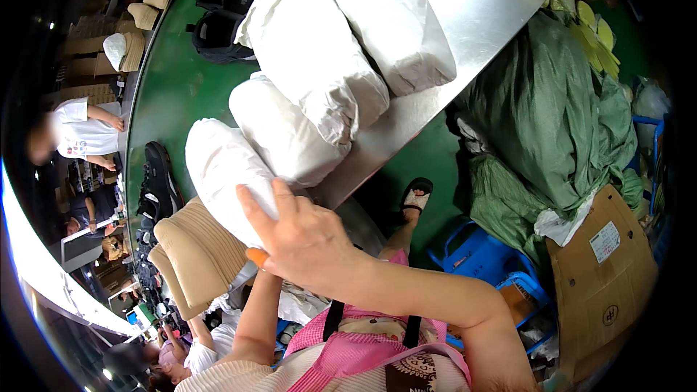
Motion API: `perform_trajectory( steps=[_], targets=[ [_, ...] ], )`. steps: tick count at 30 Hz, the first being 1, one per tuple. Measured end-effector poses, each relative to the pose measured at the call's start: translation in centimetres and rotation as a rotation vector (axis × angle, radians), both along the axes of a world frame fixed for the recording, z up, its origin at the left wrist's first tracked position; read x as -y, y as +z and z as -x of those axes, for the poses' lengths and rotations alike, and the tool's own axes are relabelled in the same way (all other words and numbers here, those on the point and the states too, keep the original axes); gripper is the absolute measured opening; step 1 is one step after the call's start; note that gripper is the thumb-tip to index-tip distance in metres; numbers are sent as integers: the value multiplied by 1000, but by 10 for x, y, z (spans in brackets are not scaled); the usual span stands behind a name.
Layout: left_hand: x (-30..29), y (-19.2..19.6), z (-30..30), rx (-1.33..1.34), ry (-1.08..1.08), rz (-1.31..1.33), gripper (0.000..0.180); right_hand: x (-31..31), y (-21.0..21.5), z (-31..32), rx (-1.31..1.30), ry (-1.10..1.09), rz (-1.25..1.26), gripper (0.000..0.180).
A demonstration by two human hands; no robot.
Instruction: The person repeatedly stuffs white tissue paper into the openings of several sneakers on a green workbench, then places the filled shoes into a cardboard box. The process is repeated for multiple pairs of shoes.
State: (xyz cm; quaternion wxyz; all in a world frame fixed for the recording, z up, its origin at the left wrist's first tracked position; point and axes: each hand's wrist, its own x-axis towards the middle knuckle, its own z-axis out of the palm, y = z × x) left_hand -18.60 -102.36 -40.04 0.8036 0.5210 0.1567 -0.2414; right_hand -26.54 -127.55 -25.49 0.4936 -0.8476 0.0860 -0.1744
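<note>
My right hand (308, 239) lies across the near end of a long white wrapped bundle (225, 167), its fingers stretched out and spread on the wrapping. An orange cover (257, 256) sits on a fingertip by the bundle's lower edge; I cannot tell which hand it belongs to. My left forearm (250, 319) rises beneath the right hand, which hides the left hand's fingers. Against the bundle leans another white bundle (279, 131). Farther away lie two larger ones, a crumpled bundle (308, 51) and a smoother bundle (392, 22). What is inside the wrappings is hidden.
Beige insole-shaped pieces (200, 247) are stacked left of my hands. Black shoes (221, 25) stand on the green surface (170, 87), bordered by a metal ledge (479, 7). Right of me are green sacks (544, 116), a blue stool (483, 254) and a cardboard box (602, 283). People work at left.
</note>
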Motion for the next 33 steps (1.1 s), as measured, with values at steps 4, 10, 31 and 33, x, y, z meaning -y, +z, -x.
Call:
perform_trajectory(
  steps=[4, 10, 31, 33],
  targets=[
    [10, -1, -3, 76, -40, -158, 65, 8, -3, -2, -59, 35, -91, 83],
    [37, 89, 21, 260, -277, -596, 71, 16, 0, -9, -119, 40, -126, 72],
    [73, 156, 25, 168, 15, -628, 60, 2, 38, -99, -1, 387, 636, 75],
    [83, 177, 1, 141, 208, -578, 63, 8, 49, -104, 2, 547, 529, 82]
  ],
)
